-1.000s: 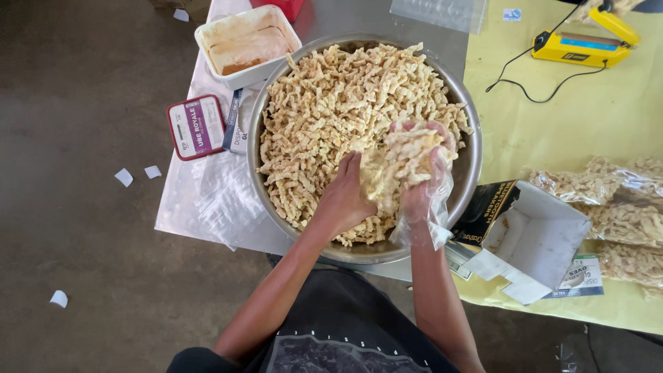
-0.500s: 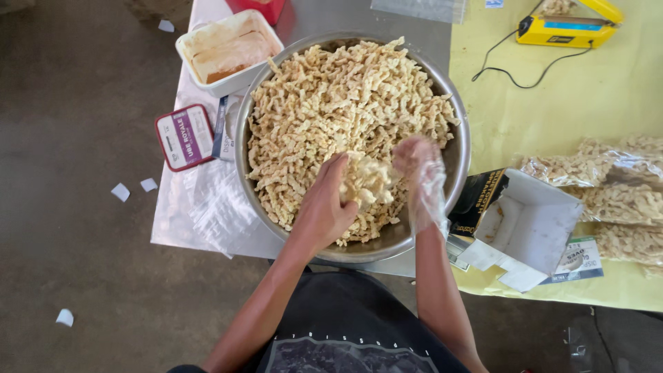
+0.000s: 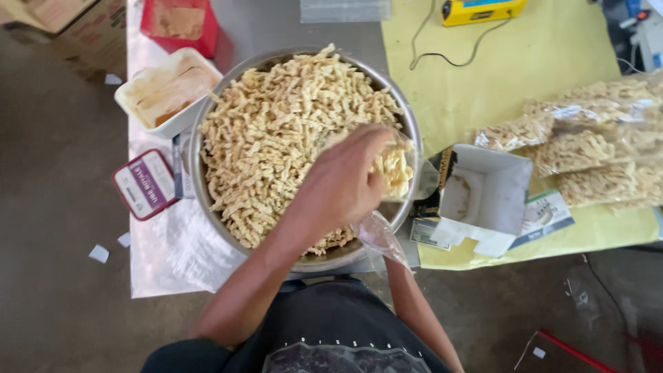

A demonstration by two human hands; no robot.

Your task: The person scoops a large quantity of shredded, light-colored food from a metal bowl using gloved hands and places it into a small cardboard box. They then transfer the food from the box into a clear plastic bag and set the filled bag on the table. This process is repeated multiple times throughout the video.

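- Clear plastic bag (image 3: 378, 235) sits at the near rim of the bowl, partly filled with pale yellow snack twists; the right forearm rises to it from below.
- Right hand cannot be seen: the left one covers it, so its grip cannot be told.
- Left hand (image 3: 345, 183) reaches across over the bag's mouth, fingers curled down onto the twists; how tightly it closes cannot be told.
- Metal bowl (image 3: 200, 183) on the table, heaped with twisted fried snacks (image 3: 276, 131).
- Open white carton (image 3: 487, 197) just right of the bowl, on a yellow cloth (image 3: 525, 62).
- Filled snack bags (image 3: 594, 148) lie farther right.
- White tub (image 3: 166, 90) beyond the bowl's left edge.
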